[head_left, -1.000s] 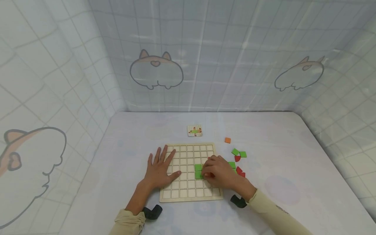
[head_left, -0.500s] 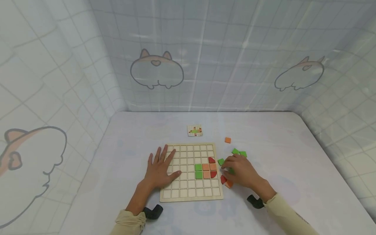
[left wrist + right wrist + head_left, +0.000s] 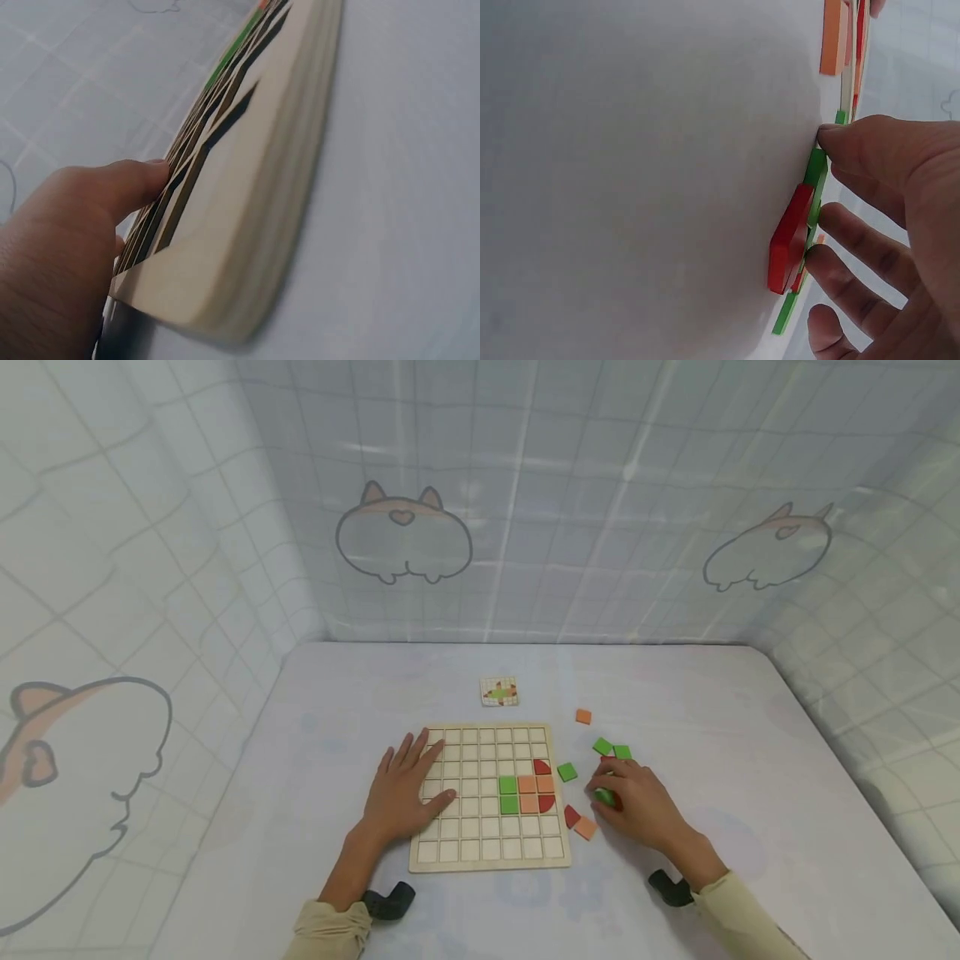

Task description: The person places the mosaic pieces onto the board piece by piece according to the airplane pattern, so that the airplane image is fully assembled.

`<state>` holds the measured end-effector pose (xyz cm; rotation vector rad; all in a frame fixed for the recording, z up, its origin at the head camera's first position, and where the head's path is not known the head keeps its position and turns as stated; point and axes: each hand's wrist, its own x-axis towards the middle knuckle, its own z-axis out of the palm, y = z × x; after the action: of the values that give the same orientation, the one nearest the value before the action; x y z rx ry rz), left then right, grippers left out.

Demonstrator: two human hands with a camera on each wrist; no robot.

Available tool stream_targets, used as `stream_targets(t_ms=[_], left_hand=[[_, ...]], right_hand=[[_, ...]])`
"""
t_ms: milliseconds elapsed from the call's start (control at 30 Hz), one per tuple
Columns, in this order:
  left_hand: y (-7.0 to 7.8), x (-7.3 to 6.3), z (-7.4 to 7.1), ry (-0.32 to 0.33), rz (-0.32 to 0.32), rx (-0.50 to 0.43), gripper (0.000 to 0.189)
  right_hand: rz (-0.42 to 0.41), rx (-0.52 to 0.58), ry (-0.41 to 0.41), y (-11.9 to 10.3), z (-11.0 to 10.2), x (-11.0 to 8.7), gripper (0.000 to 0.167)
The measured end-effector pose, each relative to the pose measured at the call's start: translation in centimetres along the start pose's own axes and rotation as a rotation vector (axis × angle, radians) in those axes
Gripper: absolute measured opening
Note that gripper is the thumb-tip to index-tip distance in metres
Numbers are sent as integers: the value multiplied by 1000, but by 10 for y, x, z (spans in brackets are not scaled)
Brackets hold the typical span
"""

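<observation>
Head view: we see the left hand [image 3: 401, 795] resting with fingers spread, grasping nothing, on the left side of a gridded board [image 3: 490, 828]. Next we've got a picture card [image 3: 499, 692] just beyond it, then green squares [image 3: 509, 804], orange squares [image 3: 528, 803] and red quarter-rounds [image 3: 547, 803] sitting in the board's right-hand cells. Past its edge lies a loose green tile [image 3: 567, 772], then the right hand [image 3: 641, 803], fingers and thumb around another green piece [image 3: 604, 797] (pinched or just touched, we can't tell).
</observation>
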<state>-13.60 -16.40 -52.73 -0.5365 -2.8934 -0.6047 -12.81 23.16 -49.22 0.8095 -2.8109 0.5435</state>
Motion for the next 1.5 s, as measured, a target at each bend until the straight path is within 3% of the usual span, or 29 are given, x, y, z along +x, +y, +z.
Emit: stream_targets(t_ms=[200,333,467,600,933,1167,1267,1500], left_hand=[[-2,-1,0,29,8,-3,79],[-3,-1,1,45,13,3,79],[-3,-1,3,52,17,7,79],[-2,0,3,44,16,3,79],[-4,0,5,41,7,5,78],[-5,-1,6,45,0,10,79],[-5,-1,6,53,-2,11,79],[-5,-1,7,51,4,-5,79]], right_hand=[[60,24,0,4,0,-4,25],[78,13,48,10,-1,-3,33],[168,-62,87,17,-2,2,36],[271,-91,63,23,-1,9,33],[353,114,-68,22,-7,29,14],[436,258,-181,17,-9,36,21],[403,282,-177,15,-7,38,21],[201,394,-75,6,1,48,15]])
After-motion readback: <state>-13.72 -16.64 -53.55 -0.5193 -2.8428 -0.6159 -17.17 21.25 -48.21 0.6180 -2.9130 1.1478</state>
